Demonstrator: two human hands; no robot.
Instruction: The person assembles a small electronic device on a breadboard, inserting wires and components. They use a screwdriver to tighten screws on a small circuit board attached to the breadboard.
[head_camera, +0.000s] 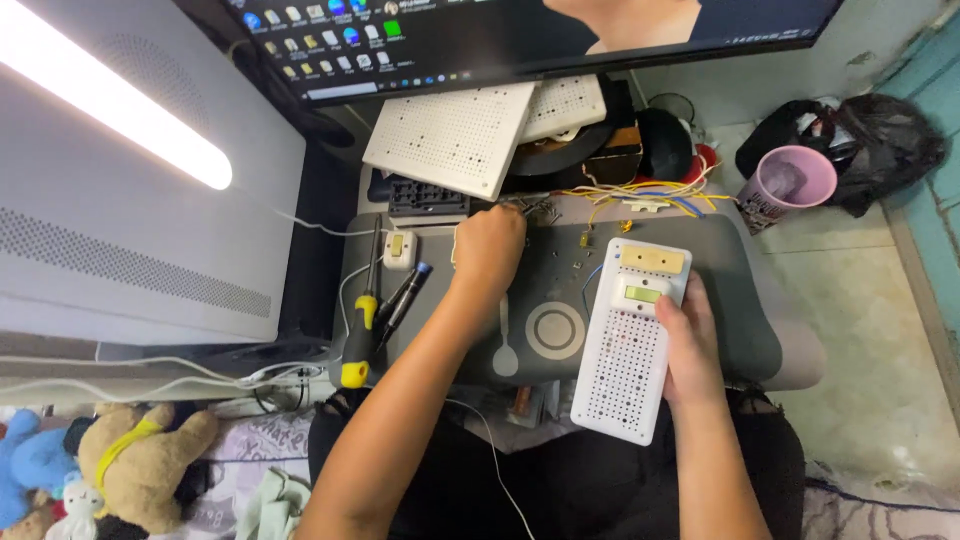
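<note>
The right hand (688, 340) grips the side edge of a white rectangular plastic panel (628, 345) perforated with rows of small holes, its fingers curled around the edge and the thumb lying on the face, holding the panel tilted above the near rim of a grey padded lap tray (745, 300); a pale yellow strip and a small greenish display window sit on the panel's far end, just beyond the fingertips. The left hand (488, 245) reaches forward across the tray with its fingers bunched together over small metal parts (530, 206) at the tray's far edge; whether it actually pinches one cannot be told from this view. To the right of that hand, a loose tangle of yellow, white and blue wires (640, 192) runs along the tray's back edge. To the left of the left forearm lie a screwdriver with a yellow and black handle (360, 330) and a dark pen with a blue tip (405, 292), side by side, with a small white switch box (400, 248) just beyond them. Beyond the left hand, two more white perforated panels (455, 135) lean stacked beneath a computer monitor (500, 40). Well to the right of the right hand stands a pink plastic cup (785, 185), beside a crumpled black bag (870, 140).
</note>
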